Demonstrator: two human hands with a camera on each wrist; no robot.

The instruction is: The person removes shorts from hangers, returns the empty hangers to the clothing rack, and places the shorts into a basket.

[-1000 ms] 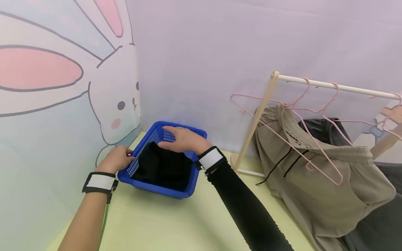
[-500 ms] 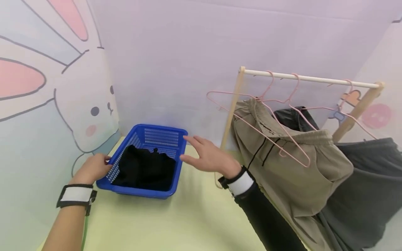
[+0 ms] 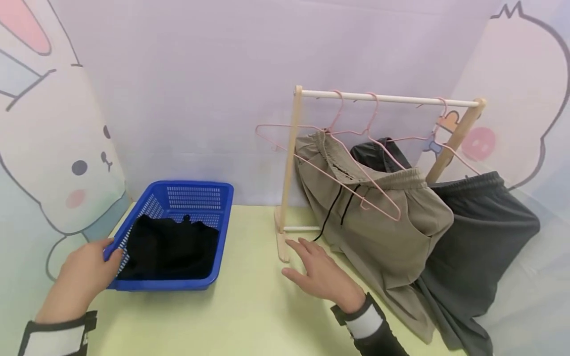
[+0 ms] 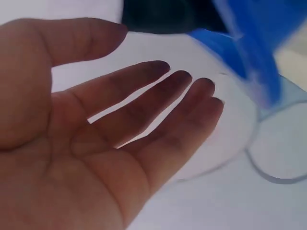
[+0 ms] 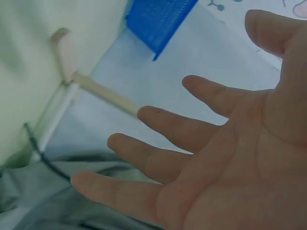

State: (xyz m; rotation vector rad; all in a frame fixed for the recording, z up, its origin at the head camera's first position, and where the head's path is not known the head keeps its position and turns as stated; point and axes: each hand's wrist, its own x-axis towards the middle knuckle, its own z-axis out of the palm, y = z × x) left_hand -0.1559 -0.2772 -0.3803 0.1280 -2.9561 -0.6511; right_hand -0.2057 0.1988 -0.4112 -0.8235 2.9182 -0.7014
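Observation:
A blue plastic basket (image 3: pixel 226 222) stands on the pale yellow tabletop at the left, with a dark crumpled garment (image 3: pixel 171 249) inside. My left hand (image 3: pixel 82 277) is at the basket's left rim in the head view. In the left wrist view that hand (image 4: pixel 124 139) has loosely extended fingers, with the basket (image 4: pixel 259 62) beyond the fingertips. My right hand (image 3: pixel 322 272) hovers in front of the rack's foot, fingers spread and nothing held. Close by it hang beige drawstring shorts (image 3: pixel 378 232).
A small garment rack (image 3: pixel 383 98) with a white rail and wooden legs stands at the right. Pink hangers (image 3: pixel 371 133) hang on it. Dark grey shorts (image 3: pixel 481 242) and a black garment (image 3: pixel 378 154) are behind the beige pair. Cartoon-printed walls enclose the table.
My right hand has withdrawn from over the basket toward the rack. My left hand stays by the basket's left rim. The view has turned right, showing the whole rack.

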